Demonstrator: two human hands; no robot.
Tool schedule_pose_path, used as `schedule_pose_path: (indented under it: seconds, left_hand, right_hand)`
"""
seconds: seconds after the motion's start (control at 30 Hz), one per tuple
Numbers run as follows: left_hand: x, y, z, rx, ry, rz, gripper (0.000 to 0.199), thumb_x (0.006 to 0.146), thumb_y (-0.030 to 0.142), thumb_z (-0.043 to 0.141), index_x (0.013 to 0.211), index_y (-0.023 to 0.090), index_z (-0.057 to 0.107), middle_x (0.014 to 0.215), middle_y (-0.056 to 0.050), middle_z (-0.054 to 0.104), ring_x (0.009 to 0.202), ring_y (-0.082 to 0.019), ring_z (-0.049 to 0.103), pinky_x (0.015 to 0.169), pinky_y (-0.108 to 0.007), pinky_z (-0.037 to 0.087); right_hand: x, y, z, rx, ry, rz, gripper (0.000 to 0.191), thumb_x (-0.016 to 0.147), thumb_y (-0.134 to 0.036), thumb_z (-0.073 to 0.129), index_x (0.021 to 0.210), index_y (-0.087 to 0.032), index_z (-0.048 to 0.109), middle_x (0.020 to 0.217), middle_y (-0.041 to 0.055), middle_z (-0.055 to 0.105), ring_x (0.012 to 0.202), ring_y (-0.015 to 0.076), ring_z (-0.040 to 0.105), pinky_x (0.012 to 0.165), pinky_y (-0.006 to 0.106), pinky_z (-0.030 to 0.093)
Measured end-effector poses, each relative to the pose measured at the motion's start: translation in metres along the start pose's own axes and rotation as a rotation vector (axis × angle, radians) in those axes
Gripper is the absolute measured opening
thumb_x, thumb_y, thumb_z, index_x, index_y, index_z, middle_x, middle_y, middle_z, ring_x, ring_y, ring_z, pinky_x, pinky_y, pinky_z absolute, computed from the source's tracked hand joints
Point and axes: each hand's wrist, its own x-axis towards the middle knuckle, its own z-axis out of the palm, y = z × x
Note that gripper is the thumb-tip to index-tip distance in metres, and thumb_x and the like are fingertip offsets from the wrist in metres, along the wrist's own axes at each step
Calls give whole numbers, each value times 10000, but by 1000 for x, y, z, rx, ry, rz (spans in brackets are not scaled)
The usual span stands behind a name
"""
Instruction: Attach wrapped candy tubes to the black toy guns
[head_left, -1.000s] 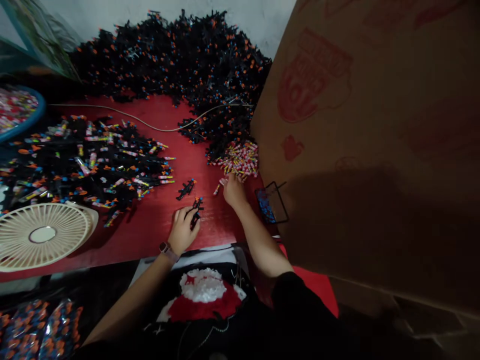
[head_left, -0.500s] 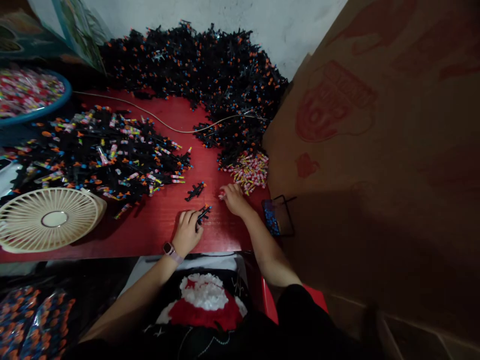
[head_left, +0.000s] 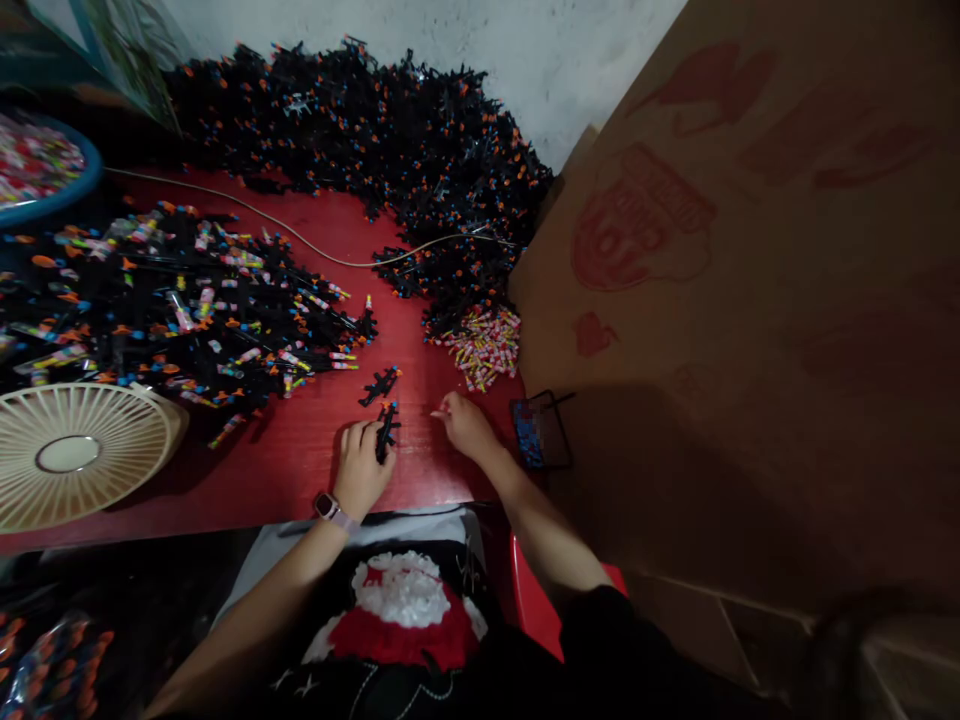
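My left hand, with a watch on its wrist, is closed on a small black toy gun just above the red table. Another black toy gun lies a little behind it. To the right, my right hand is in a pinch over the table; what its fingertips hold, if anything, is too small to make out. Behind that hand lies a pile of small pink and yellow wrapped pieces.
Black toy guns form a big heap by the wall. More, with wrapped pieces, lie at left, near a cream fan grille and a blue basin. A cord crosses the table. A cardboard box and framed phone stand right.
The toy gun in my left hand has turned more upright. My right hand has moved slightly down, and the reddish piece seen at its fingertips no longer shows. The view has shifted.
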Motion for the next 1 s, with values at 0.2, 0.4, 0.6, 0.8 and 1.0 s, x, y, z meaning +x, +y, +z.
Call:
schedule_pose_path:
  seconds: [0.2, 0.4, 0.6, 0.8, 1.0]
  left_hand:
    - [1, -1, 1, -18, -51, -54, 374, 906, 220, 668, 1278, 176, 665, 1217, -173, 694, 1155, -354, 645, 1090, -524, 522]
    - [3, -2, -1, -16, -56, -64, 392, 883, 216, 670, 1272, 172, 663, 1217, -185, 699, 1150, -376, 637, 1085, -552, 513]
    - [2, -3, -2, 13, -53, -56, 424, 853, 179, 671, 1277, 172, 654, 1221, -176, 696, 1136, -363, 627, 1078, -534, 518]
    - [4, -4, -2, -22, -27, -63, 392, 862, 206, 676, 1253, 184, 658, 1203, -171, 674, 1140, -358, 640, 1054, -525, 553]
    - [0, -11, -12, 11, -86, -35, 309, 869, 226, 679, 1174, 184, 710, 1081, -164, 727, 1030, -364, 690, 1005, -541, 580]
  right_hand:
    - [35, 32, -40, 58, 238, 393, 308, 1101, -343, 627, 1307, -113, 627, 1193, 227, 787, 1060, 312, 767, 867, 344, 548]
    - [59, 11, -35, -83, 59, 566, 463, 1029, -353, 767, 1387, -92, 631, 1322, 285, 757, 1172, 331, 780, 917, 349, 573]
    - [54, 8, -41, -57, 42, 592, 447, 1032, -296, 741, 1403, -69, 640, 1244, 280, 792, 1146, 330, 797, 900, 348, 582]
    - [19, -17, -22, 12, -8, 491, 294, 990, -210, 757, 1263, -114, 707, 1134, 214, 822, 1068, 302, 815, 871, 326, 587]
    - [-22, -20, -2, 358, 171, 297, 262, 1062, -280, 639, 1300, -170, 635, 1198, 151, 799, 1043, 256, 791, 924, 343, 613]
